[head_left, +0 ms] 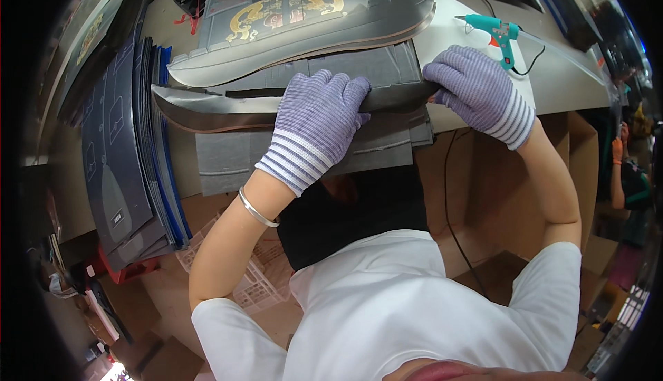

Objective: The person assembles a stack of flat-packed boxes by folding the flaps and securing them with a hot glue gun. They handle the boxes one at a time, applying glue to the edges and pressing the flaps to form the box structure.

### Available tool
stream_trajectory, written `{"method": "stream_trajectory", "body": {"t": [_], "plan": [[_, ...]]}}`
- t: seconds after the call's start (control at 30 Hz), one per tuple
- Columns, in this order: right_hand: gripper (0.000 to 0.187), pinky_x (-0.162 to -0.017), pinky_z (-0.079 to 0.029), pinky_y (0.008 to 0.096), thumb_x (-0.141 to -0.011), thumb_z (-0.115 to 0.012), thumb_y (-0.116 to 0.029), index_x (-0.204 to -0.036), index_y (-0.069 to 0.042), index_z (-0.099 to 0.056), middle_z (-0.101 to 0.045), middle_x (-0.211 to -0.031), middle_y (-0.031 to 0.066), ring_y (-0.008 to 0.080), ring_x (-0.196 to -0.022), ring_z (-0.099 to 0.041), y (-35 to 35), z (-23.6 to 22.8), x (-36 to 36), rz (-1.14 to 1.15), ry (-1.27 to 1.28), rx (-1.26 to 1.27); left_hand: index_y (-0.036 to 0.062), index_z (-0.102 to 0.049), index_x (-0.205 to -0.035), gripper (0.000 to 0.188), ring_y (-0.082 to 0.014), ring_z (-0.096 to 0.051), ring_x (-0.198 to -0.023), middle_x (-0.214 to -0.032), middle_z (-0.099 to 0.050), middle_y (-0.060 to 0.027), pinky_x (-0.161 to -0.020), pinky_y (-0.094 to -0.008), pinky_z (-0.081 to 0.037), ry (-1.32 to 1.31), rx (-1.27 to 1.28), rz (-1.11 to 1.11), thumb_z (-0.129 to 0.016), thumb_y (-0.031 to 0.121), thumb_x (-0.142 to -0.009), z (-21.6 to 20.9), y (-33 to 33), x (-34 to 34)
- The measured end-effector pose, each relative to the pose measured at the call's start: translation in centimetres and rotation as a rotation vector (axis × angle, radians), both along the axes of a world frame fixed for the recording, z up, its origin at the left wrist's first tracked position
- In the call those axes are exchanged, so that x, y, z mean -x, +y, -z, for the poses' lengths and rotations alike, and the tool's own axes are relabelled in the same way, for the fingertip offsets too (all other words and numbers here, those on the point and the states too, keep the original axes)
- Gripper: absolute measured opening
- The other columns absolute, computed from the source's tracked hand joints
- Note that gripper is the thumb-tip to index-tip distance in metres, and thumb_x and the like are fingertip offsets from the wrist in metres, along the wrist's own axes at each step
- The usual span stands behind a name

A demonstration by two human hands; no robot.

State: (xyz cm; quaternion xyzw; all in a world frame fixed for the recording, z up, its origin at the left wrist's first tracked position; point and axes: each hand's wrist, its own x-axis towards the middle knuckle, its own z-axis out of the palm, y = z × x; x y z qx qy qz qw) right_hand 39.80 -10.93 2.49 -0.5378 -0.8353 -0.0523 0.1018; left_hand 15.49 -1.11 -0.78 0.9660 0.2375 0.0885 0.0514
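A long, curved, dark grey blade-shaped piece (219,103) with a brown lower edge lies crosswise before me. My left hand (316,115), in a purple knit glove with a striped cuff, is closed over its middle, fingers on the far side and thumb to the right. At its right end my right hand (476,91), gloved alike, pinches the tip. Just beyond lies a second, similar blade-shaped piece (324,39), silver-grey and touched by neither hand. Grey flat sheets (228,156) are under the held piece. The fingertips of both hands are partly hidden.
A teal glue gun (494,30) with a black cord rests on the white table (449,25) at the far right. Dark printed panels (114,139) are stacked at the left. A panel with a gold pattern (286,11) lies at the back. Cardboard boxes (525,181) stand below right.
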Motion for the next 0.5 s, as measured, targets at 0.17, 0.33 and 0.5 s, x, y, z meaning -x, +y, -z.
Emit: {"method": "stream_trajectory", "body": {"t": [0.17,0.33,0.5], "plan": [[0.034,-0.087,-0.048,0.0418,-0.085,-0.067,-0.024,-0.112,-0.004,-0.062,-0.064,-0.098,0.0112,0.0316,-0.092,-0.062,0.6,-1.2,0.0,-0.040,-0.100,0.107,0.0074,-0.062,-0.107,0.032,-0.0278,-0.060,-0.090,-0.090,-0.064,-0.0103,-0.081,-0.0409,-0.045,0.039,-0.015,0.008,-0.070,0.027,-0.083,-0.4,0.2,-0.1],[0.042,-0.090,-0.048,0.0400,-0.091,-0.062,-0.031,-0.123,-0.004,-0.060,-0.066,-0.105,0.0122,0.0307,-0.099,-0.063,0.5,-1.9,0.5,-0.052,-0.006,0.073,0.0067,-0.062,-0.107,0.033,-0.0287,-0.060,-0.090,-0.090,-0.064,-0.0112,-0.082,-0.0420,-0.046,0.014,-0.033,0.013,-0.070,0.027,-0.083,-0.5,0.3,-0.1],[0.042,-0.080,-0.053,0.0383,-0.089,-0.064,-0.035,-0.119,-0.006,-0.060,-0.067,-0.099,0.0144,0.0322,-0.087,-0.066,-0.2,0.5,-0.9,0.055,0.290,0.138,0.0071,-0.060,-0.111,0.037,-0.0291,-0.060,-0.092,-0.095,-0.063,-0.0116,-0.082,-0.0434,-0.046,0.028,-0.050,0.015,-0.069,0.029,-0.083,-0.5,0.0,0.1]]}}
